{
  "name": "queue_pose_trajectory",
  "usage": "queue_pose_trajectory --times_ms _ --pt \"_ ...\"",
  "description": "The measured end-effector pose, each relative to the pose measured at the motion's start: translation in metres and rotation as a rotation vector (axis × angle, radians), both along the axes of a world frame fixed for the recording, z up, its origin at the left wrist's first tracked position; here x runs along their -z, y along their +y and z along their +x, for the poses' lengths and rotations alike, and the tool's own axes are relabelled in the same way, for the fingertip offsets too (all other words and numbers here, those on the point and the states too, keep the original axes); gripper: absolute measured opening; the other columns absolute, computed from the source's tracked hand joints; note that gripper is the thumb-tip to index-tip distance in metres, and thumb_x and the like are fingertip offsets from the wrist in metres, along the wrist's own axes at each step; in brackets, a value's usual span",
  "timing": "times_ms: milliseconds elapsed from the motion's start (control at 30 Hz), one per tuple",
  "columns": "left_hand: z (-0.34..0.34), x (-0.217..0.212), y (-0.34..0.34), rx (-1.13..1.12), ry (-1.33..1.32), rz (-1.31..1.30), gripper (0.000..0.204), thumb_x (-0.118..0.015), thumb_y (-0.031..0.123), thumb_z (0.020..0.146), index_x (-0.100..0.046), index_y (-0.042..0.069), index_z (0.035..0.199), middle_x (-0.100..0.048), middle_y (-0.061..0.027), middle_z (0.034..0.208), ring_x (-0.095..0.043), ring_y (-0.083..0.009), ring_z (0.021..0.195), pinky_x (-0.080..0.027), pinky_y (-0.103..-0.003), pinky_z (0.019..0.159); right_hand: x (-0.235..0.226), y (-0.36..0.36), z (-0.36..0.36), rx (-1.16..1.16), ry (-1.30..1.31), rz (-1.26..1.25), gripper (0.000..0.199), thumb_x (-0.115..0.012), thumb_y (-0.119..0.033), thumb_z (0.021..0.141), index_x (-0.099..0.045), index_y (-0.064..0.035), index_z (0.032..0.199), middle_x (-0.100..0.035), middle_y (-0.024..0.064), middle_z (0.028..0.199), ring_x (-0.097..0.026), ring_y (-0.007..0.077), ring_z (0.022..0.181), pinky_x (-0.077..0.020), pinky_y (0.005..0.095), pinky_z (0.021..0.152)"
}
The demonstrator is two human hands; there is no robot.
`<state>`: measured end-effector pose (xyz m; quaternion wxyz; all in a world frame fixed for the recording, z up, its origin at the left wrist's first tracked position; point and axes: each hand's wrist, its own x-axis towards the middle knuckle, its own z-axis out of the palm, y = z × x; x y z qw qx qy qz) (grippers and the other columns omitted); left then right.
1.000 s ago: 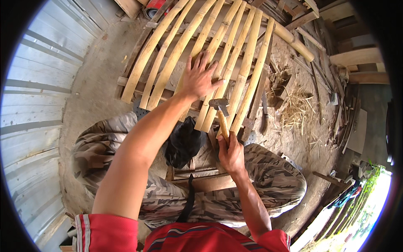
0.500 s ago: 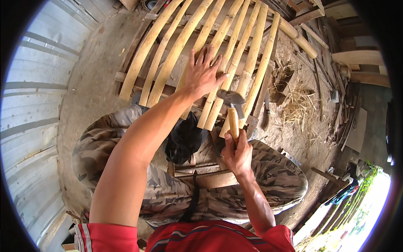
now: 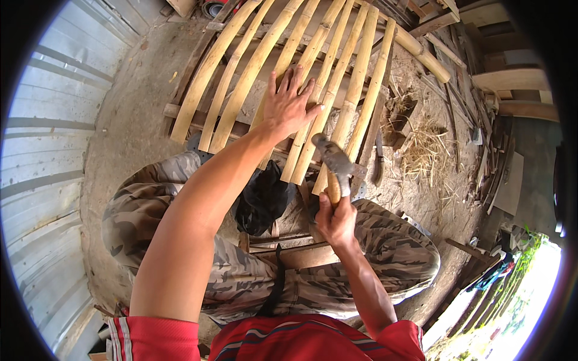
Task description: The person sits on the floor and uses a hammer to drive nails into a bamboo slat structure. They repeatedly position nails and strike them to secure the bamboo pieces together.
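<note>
Head view, pale split bamboo slats (image 3: 313, 72), wooden-handled hammer (image 3: 335, 165)

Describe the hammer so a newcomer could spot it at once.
Start at the row of pale bamboo slats lying on the dirt floor. Just below their near ends, the right hand holds a hammer upright: the only dark metal head on a short wooden handle among yellow canes.
</note>
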<state>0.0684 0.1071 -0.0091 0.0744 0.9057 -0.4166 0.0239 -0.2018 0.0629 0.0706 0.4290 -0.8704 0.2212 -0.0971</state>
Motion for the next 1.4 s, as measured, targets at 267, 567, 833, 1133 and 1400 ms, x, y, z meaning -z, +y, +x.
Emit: queue_pose_trajectory --times_ms 267,567,833,1133,1400 --pt "-0.001 -0.002 0.004 -0.001 0.038 -0.024 0.084 -0.02 0.072 0.101 -0.038 0.012 0.158 -0.017 -0.0208 0.168 -0.021 -0.0367 0.155 -0.008 -0.065 0.124 -0.018 -0.003 0.014 -0.069 0.003 -0.137 0.02 -0.06 -0.014 0.102 -0.051 0.0036 0.104 -0.064 0.0231 0.066 -0.068 0.0399 0.055 -0.0479 0.0434 0.045" --pt "-0.001 -0.002 0.005 0.023 0.004 -0.085 0.082 -0.023 0.071 0.102 -0.044 0.012 0.154 -0.018 -0.0231 0.168 -0.028 -0.039 0.152 -0.012 -0.065 0.123 0.02 -0.006 0.002 -0.056 0.137 -0.102 0.023 -0.061 -0.016 0.102 -0.049 0.0037 0.104 -0.066 0.0242 0.071 -0.067 0.0443 0.061 -0.0496 0.0454 0.049" --pt "-0.001 -0.012 0.0 -0.024 0.043 0.127 0.081 -0.017 0.073 0.101 -0.029 0.021 0.162 -0.011 -0.0164 0.171 -0.017 -0.0317 0.157 -0.006 -0.062 0.125 0.034 -0.008 -0.005 -0.137 0.187 -0.146 0.019 -0.061 -0.013 0.102 -0.05 0.0018 0.103 -0.062 0.0231 0.066 -0.066 0.0433 0.059 -0.0476 0.0475 0.048" --pt "-0.001 -0.013 0.001 -0.03 0.043 0.126 0.079 -0.018 0.072 0.101 -0.03 0.021 0.161 -0.012 -0.016 0.171 -0.018 -0.031 0.157 -0.005 -0.061 0.125 0.027 -0.011 -0.01 -0.219 -0.047 -0.226 0.019 -0.063 -0.01 0.099 -0.051 0.0032 0.107 -0.066 0.0212 0.068 -0.068 0.0401 0.056 -0.05 0.0464 0.047" --pt "0.0 -0.009 0.002 -0.032 0.028 0.085 0.078 -0.021 0.071 0.101 -0.034 0.022 0.16 -0.013 -0.016 0.17 -0.02 -0.0305 0.156 -0.007 -0.061 0.125 0.025 -0.005 -0.003 -0.091 0.028 -0.115 0.02 -0.064 -0.016 0.101 -0.053 0.001 0.1 -0.062 0.0239 0.062 -0.066 0.0442 0.058 -0.0491 0.0465 0.047"
